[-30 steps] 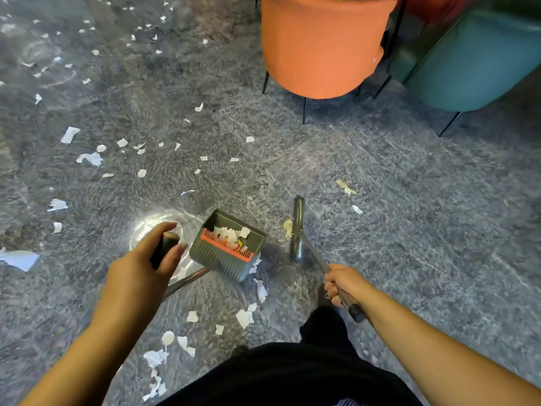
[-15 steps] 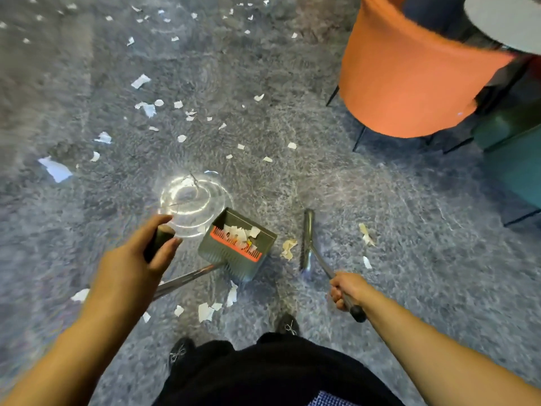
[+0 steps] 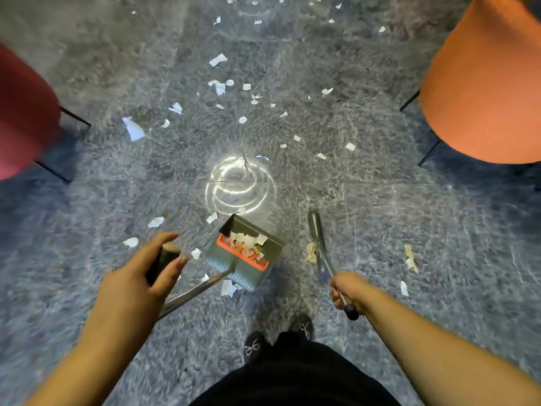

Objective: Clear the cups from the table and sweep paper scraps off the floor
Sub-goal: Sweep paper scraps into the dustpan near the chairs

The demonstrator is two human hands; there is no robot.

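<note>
My left hand (image 3: 137, 276) grips the black handle top of a long-handled dustpan (image 3: 248, 253), a grey box with an orange comb edge that holds several white paper scraps. My right hand (image 3: 347, 290) grips the metal pole of a broom (image 3: 316, 230), whose head rests on the floor just right of the dustpan. A crumpled beige scrap (image 3: 311, 253) lies against the broom. White paper scraps (image 3: 218, 87) are scattered over the grey floor ahead, and a few lie around the dustpan. No cups are in view.
An orange chair (image 3: 486, 83) stands at the right and a red chair (image 3: 23, 112) at the left, both on thin black legs. A bright light reflection (image 3: 240, 186) shines on the floor ahead. My black shoes (image 3: 278, 338) are below the dustpan.
The view has swung left: the orange chair slid to the right edge and a red chair came in at the left. Both hands keep their grips on dustpan and broom.
</note>
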